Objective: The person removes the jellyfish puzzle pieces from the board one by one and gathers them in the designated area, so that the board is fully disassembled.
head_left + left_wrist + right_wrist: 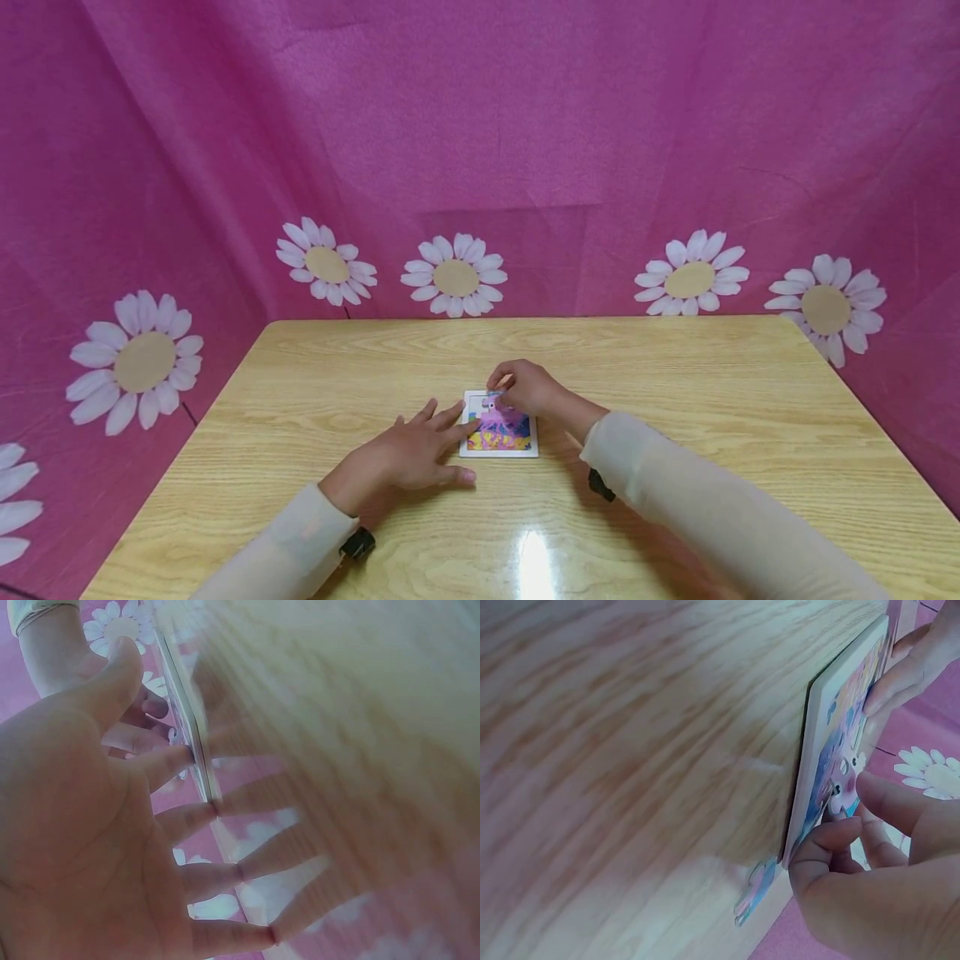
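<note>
A small jigsaw puzzle (498, 453) in a white frame lies flat on the table, showing a pink creature over blue and yellow. My left hand (416, 452) is spread palm down at its left side, with a fingertip over the frame's left edge. In the left wrist view the fingertips of that hand (82, 825) touch the tabletop and the frame's edge. My right hand (528, 389) is over the puzzle's far right part. Thumb and curled fingers of this hand (885, 877) pinch a pink puzzle piece (843, 787) at the picture surface.
A loose puzzle piece (755, 891) lies on the table beside the frame's corner in the right wrist view. The wooden table (360, 358) reaches back to a pink cloth (480, 108) printed with white daisies. Light glares off the near tabletop.
</note>
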Demonstrator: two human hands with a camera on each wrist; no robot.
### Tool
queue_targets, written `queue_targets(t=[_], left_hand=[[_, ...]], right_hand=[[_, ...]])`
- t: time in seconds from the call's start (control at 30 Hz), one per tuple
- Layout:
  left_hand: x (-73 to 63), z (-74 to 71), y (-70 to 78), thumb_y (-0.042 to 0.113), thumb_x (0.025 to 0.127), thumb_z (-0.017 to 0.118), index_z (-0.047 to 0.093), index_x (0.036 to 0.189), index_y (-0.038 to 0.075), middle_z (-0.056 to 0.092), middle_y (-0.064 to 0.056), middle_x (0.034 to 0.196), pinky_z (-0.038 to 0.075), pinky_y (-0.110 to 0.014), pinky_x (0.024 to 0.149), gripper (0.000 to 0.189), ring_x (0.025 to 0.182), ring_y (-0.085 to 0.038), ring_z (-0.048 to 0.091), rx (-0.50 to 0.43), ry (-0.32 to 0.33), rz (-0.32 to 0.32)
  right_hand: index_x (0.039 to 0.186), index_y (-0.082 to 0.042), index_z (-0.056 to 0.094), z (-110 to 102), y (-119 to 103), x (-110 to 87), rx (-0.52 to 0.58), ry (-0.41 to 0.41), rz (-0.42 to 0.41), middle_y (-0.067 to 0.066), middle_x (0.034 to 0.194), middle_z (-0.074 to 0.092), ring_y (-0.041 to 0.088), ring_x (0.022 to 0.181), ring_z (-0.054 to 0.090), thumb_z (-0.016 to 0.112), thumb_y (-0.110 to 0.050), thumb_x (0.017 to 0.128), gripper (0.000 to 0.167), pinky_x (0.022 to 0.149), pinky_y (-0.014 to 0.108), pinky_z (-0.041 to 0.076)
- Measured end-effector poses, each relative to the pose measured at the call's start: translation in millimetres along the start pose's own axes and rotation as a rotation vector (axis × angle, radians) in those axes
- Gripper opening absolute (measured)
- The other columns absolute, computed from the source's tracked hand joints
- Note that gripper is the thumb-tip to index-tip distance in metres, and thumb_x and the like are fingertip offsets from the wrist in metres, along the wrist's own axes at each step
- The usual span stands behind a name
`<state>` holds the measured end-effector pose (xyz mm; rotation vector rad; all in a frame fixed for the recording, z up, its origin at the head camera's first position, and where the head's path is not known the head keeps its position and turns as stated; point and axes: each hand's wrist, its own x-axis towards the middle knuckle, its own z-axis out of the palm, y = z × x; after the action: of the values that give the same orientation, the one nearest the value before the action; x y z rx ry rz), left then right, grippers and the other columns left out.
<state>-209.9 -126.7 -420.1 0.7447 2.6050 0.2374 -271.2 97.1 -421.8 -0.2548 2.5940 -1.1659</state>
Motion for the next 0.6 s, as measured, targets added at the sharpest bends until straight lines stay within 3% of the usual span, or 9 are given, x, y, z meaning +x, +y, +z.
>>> queue_targets(t=[0.23,0.47,0.6], left_hand=[[-0.2,0.0,0.4,0.072,0.092,0.058,0.031,0.163,0.036,0.016,0.003,0.173,0.022,-0.075,0.115,0.084,0.159,-0.039,0.009,0.005,0.005,0.004],[0.4,-3.3,4.5,0.072,0.092,0.059,0.032,0.163,0.033,0.021,-0.003,0.172,0.027,-0.075,0.112,0.086,0.157,-0.042,0.016,0.018,0.017,0.011],[3.1,-4.0,7.4,0.074,0.090,0.058,0.028,0.164,0.037,0.023,-0.007,0.171,0.031,-0.076,0.109,0.087,0.154,-0.047,0.019,0.035,0.018,0.013]], right_hand=[[0.096,-0.005,0.076,-1.0,4.4,2.0,-0.040,0.011,-0.003,0.006,0.090,0.066,0.016,0.080,0.056,0.075,-0.004,0.092,0.004,0.065,0.024,0.045],[0.095,-0.003,0.077,-1.2,7.2,3.8,-0.029,0.014,-0.013,0.004,0.085,0.065,0.014,0.078,0.056,0.075,-0.003,0.091,0.004,0.064,0.023,0.045],[0.093,-0.004,0.077,-1.7,7.9,4.0,-0.022,0.017,-0.019,0.003,0.083,0.064,0.014,0.077,0.056,0.075,-0.002,0.090,0.004,0.064,0.023,0.045]])
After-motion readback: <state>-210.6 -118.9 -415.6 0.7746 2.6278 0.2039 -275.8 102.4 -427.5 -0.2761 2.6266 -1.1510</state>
